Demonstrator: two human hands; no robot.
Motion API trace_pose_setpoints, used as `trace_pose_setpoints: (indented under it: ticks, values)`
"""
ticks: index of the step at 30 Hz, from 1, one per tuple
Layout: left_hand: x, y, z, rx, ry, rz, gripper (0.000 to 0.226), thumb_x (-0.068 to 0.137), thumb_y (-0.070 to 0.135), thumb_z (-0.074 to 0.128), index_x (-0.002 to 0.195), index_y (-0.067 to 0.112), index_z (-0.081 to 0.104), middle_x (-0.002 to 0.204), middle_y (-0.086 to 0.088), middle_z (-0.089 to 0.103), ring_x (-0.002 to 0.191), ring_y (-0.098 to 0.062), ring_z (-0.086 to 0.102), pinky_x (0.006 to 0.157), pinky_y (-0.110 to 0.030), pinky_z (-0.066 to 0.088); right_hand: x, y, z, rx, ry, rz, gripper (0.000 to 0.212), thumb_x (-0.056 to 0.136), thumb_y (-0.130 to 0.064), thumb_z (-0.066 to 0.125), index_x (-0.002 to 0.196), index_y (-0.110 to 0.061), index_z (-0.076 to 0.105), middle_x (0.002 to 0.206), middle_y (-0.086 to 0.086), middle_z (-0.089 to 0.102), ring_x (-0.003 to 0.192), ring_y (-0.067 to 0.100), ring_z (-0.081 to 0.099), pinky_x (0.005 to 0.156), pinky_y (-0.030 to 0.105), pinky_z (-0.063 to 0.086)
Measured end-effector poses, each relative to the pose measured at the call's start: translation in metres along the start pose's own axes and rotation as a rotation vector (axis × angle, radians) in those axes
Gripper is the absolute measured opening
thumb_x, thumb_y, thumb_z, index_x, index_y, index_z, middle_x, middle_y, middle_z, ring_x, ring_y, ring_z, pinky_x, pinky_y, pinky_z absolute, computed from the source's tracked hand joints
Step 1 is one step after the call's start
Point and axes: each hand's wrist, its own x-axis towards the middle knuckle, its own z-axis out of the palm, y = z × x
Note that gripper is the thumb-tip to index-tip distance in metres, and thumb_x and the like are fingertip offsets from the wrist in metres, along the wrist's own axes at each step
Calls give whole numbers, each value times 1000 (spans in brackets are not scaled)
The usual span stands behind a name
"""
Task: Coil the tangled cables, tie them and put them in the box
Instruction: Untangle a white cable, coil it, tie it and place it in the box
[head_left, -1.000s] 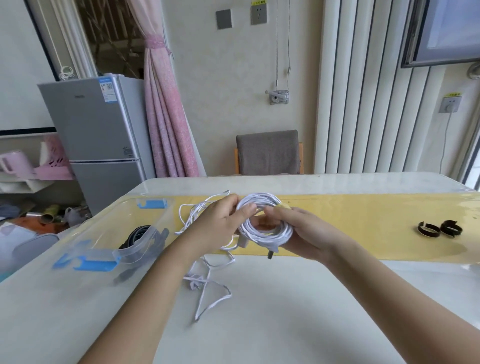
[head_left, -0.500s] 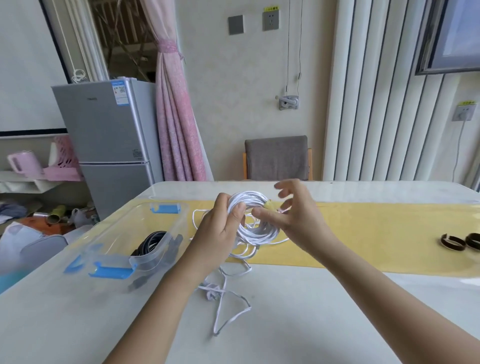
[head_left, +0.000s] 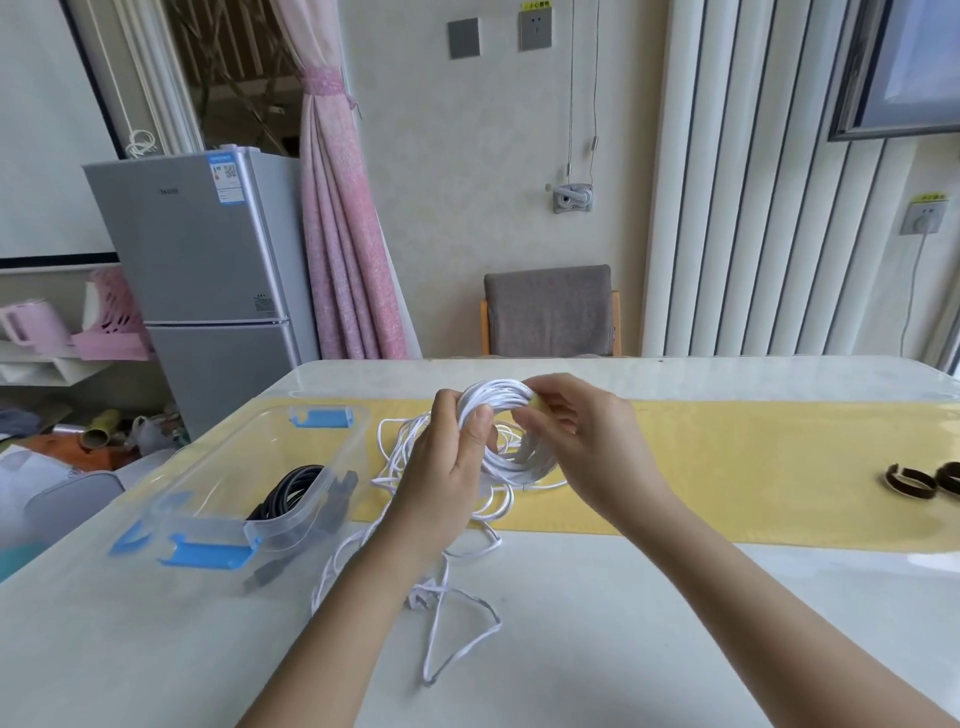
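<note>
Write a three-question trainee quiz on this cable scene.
1. True or false: the black cable lies in the box.
2. Where are the ties? A in the box; B on the runner, at the right; C on the floor.
3. Which hands grip the white coil?
Key: 1 true; 2 B; 3 both, the left hand and the right hand.

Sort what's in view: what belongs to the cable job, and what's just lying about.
Job: white coil, gripped by left hand and right hand; loose white cable on the table; box with black cable inside; ties on the yellow runner.

Lying about: fridge, chair, pink kettle, curtain.
</note>
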Motion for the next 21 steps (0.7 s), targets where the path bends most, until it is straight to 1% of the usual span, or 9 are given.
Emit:
trace_pose_setpoints:
  ticks: [2,4,6,10,13,15,17,19,21]
  values:
    - [0,-4,-7,19,-53,4,32,89,44,32,89,15,45,77,9,56,70,4,51,66,-10,37,5,-2,-6,256,-170,147,13,86,-10,68,98,-8,64,83,0,71,75,13,66,73,31,53]
    - [2,-6,-14,44,-97,9,26,91,43,33,87,19,43,73,14,56,68,3,50,65,-11,37,9,-2,-12,504,-336,265,15,86,-3,65,101,-3,64,80,2,69,74,14,63,71,25,49]
    - [4,-6,-20,64,-123,29,26,93,42,34,89,19,45,73,14,56,67,-1,50,65,-15,39,11,-4,-16,686,-476,305,13,85,0,63,97,-4,66,76,1,65,71,14,59,67,20,48]
    - [8,-1,-28,119,-159,74,25,94,40,36,95,19,49,74,22,57,64,1,51,61,-11,37,8,-9,-12,893,-569,307,20,84,-3,58,77,-14,73,67,-4,61,61,9,53,61,17,45]
    - [9,-2,-33,139,-154,88,27,94,40,37,99,18,51,77,21,58,66,-1,52,61,-12,38,6,-11,-6,942,-569,322,20,85,-6,56,73,-14,70,67,-3,58,61,10,52,62,20,44]
    - [9,-3,-37,143,-152,95,29,95,41,37,102,17,51,81,15,59,68,-4,52,64,-17,39,7,-11,-3,964,-581,331,8,84,-8,57,82,-8,64,70,0,55,65,12,51,65,23,42]
    - [9,-4,-38,148,-161,93,29,95,40,37,102,16,51,80,11,59,68,-7,51,64,-19,39,8,-13,-1,973,-592,324,13,83,-7,57,95,-5,64,75,1,58,68,13,54,67,21,45]
    - [9,-3,-40,154,-165,90,28,96,38,38,101,14,51,75,11,57,65,-4,48,62,-17,38,8,-17,2,920,-557,302,17,86,1,57,102,-2,63,76,0,63,69,11,58,66,20,46]
    - [11,-2,-41,167,-154,84,27,96,37,38,99,14,51,72,13,56,63,-1,49,61,-15,37,9,-20,5,817,-492,274,13,91,0,54,101,0,63,72,0,56,67,12,49,66,22,39]
